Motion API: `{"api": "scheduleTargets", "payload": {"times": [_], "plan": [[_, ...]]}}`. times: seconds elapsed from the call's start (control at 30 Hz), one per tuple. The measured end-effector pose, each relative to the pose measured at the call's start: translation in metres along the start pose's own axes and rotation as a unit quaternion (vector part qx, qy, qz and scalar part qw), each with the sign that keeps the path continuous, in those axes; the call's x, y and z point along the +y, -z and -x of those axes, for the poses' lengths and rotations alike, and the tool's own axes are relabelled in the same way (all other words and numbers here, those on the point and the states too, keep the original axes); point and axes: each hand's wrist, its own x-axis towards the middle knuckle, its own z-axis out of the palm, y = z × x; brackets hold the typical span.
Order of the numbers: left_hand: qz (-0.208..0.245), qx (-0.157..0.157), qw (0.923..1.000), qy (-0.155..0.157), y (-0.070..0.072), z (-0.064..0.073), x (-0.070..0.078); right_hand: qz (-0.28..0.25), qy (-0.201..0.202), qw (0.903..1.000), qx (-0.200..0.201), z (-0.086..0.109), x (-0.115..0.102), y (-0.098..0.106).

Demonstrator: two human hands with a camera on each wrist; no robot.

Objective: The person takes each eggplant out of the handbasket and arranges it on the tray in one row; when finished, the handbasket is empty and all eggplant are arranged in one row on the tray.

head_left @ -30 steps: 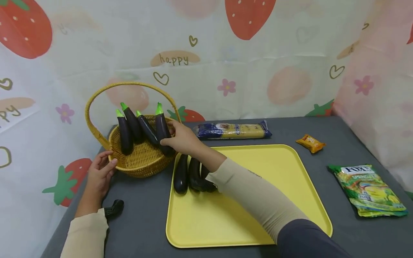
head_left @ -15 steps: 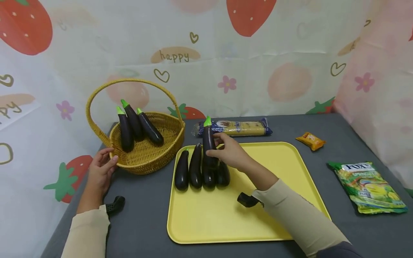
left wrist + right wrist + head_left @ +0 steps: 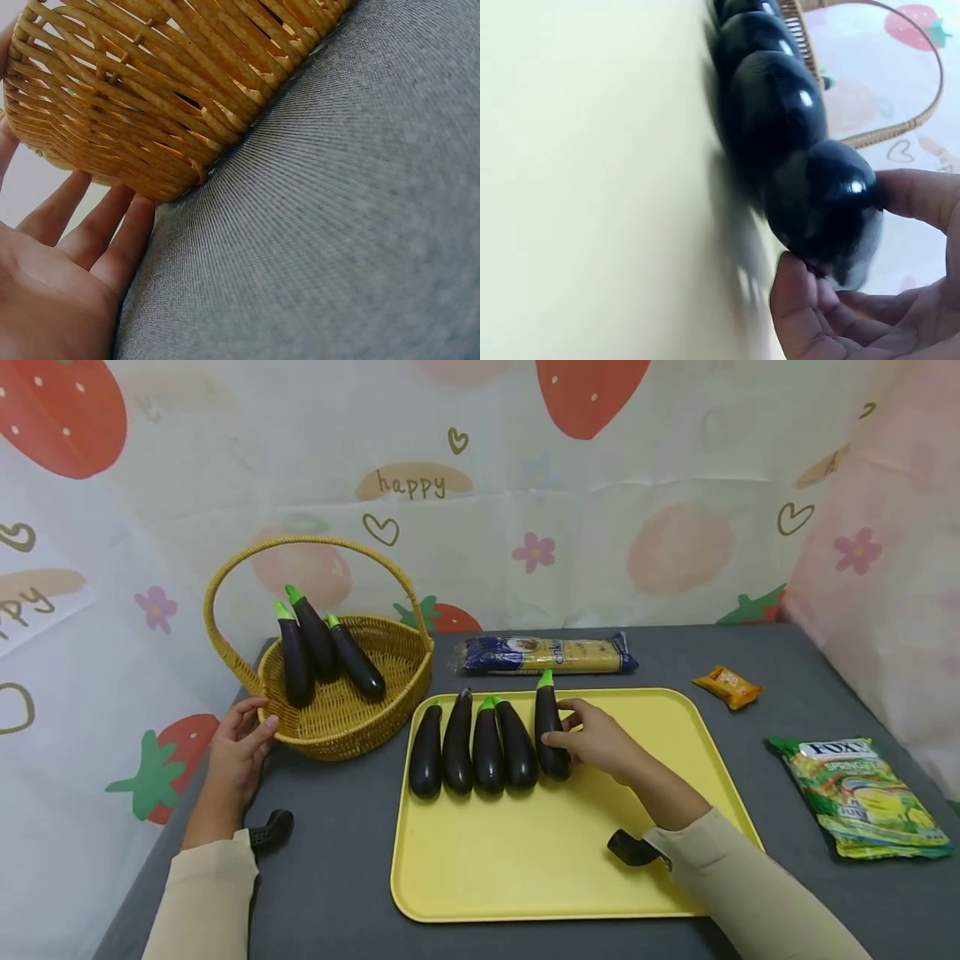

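Observation:
My right hand [image 3: 600, 739] pinches a dark purple eggplant [image 3: 549, 727] with a green stem between thumb and fingers, at the right end of a row on the yellow tray [image 3: 525, 868]. Several other eggplants [image 3: 487, 752] lie side by side there, stems away from me. In the right wrist view the held eggplant [image 3: 825, 210] shows its rounded end. My left hand [image 3: 238, 756] touches the near left side of the wicker basket [image 3: 337, 743]. The left wrist view has its fairly straight fingers [image 3: 105, 225] against the woven wall. Three eggplants [image 3: 318, 643] lean inside the basket.
A blue and yellow pasta pack [image 3: 547, 655] lies behind the tray. To the right are a small orange packet [image 3: 729, 687] and a green candy bag [image 3: 862, 797]. The basket's tall handle [image 3: 315, 539] arches over it. A printed cloth hangs behind the grey table.
My right hand has carried one eggplant from the basket rightward and down to the right end of the tray's row. My left hand stays at the basket.

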Motion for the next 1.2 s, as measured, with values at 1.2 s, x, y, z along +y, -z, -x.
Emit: {"api": "scheduleTargets", "payload": {"times": [1.2], "plan": [[-0.002,0.007,1.0000,0.000,-0.005,0.001,0.001,0.085,-0.022,0.9959,-0.022,0.006,0.010,0.000]]}}
